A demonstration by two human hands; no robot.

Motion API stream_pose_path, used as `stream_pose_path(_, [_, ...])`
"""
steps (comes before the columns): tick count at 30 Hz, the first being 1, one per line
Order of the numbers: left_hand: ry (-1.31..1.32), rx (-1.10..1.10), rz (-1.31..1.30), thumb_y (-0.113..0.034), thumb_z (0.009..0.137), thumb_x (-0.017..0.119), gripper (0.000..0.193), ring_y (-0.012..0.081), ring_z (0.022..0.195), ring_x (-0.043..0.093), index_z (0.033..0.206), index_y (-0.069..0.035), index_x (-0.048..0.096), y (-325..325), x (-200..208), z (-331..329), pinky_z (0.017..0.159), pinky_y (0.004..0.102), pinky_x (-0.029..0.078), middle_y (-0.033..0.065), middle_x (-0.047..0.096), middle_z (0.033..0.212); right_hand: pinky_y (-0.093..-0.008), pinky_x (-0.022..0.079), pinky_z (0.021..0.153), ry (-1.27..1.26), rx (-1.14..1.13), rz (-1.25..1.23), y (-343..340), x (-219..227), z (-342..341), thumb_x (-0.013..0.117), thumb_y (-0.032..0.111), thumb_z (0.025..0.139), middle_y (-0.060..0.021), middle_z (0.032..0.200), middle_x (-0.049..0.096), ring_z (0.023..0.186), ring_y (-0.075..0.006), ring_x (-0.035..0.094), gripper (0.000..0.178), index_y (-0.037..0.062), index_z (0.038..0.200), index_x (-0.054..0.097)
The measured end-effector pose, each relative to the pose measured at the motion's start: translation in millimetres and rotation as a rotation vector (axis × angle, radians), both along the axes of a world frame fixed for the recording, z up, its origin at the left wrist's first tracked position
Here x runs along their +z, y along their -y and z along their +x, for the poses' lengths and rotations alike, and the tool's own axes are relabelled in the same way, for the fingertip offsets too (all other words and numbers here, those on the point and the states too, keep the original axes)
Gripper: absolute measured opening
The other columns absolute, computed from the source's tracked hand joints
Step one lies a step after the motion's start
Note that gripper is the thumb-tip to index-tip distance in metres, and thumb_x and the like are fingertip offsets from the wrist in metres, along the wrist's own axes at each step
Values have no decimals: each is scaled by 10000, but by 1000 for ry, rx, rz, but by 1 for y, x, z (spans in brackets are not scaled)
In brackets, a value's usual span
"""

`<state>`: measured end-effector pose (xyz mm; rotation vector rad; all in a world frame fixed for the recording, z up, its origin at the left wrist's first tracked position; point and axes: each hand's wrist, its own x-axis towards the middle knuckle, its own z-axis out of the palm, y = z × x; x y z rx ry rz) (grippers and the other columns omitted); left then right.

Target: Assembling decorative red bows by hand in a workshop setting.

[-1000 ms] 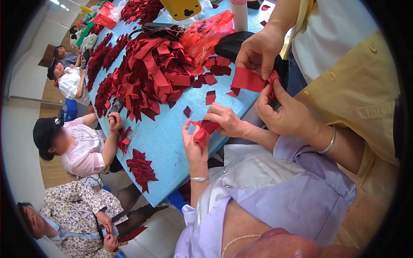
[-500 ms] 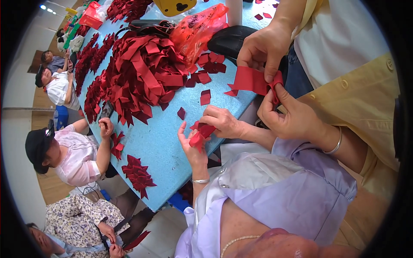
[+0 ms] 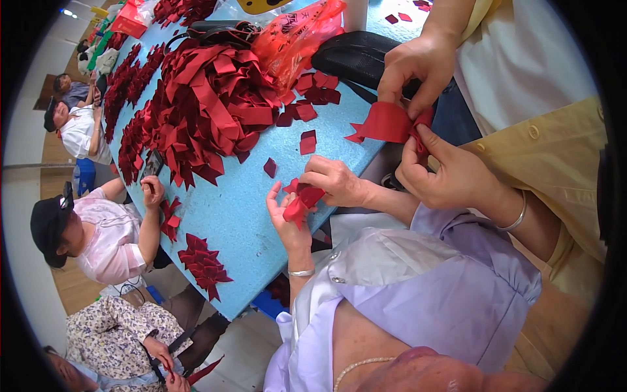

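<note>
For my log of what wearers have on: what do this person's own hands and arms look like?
No gloves are worn. The left hand has a silver-coloured bangle at its wrist; none shows at the right hand. The forearms are bare below yellow sleeves.

Dark printed characters (image 3: 294,25) on red plastic bag (image 3: 282,52).

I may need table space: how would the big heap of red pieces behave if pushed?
The red heap would probably spread and shed, since its pieces lie jumbled and overlapping. Each piece is likely light and flexible, judging by the thin, curving held strip.
</note>
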<state>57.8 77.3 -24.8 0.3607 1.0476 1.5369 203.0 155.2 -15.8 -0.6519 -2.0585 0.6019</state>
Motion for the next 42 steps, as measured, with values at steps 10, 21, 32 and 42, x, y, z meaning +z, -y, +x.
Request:
stream_pose_path(10, [-14, -51, -1, -134, 944, 584, 481, 228, 897, 667, 1346, -49, 334, 1, 1, 0, 583, 303, 584, 184, 610, 1119, -383, 489, 598, -7, -4, 0, -2, 1, 2, 718, -41, 510, -107, 840, 552, 758, -305, 590, 451, 36, 944, 623])
stream_pose_path(21, [-48, -14, -28, -121, 940, 567, 432, 242, 650, 682, 1303, -16, 358, -3, 4, 4, 529, 295, 556, 178, 658, 978, -378, 487, 586, 2, -13, -13, -2, 6, 2, 731, -23, 539, -102, 830, 560, 743, -300, 594, 397, 38, 917, 628])
stream_pose_path(32, [-22, -4, -5, -111, 930, 570, 438, 238, 648, 676, 1303, -12, 361, -3, 8, 7, 533, 293, 556, 165, 655, 957, -390, 496, 587, 17, -26, -10, -3, 5, 3, 701, -18, 608, -109, 831, 546, 743, -305, 593, 327, 43, 918, 617])
stream_pose_path(42, [-32, -52, 51, -73, 888, 605, 480, 226, 781, 673, 1320, -10, 405, -2, 9, 4, 570, 274, 562, 158, 637, 1047, -397, 491, 585, -28, -78, -31, -2, 9, 0, 675, -36, 670, -115, 814, 544, 731, -319, 590, 258, 34, 902, 587])
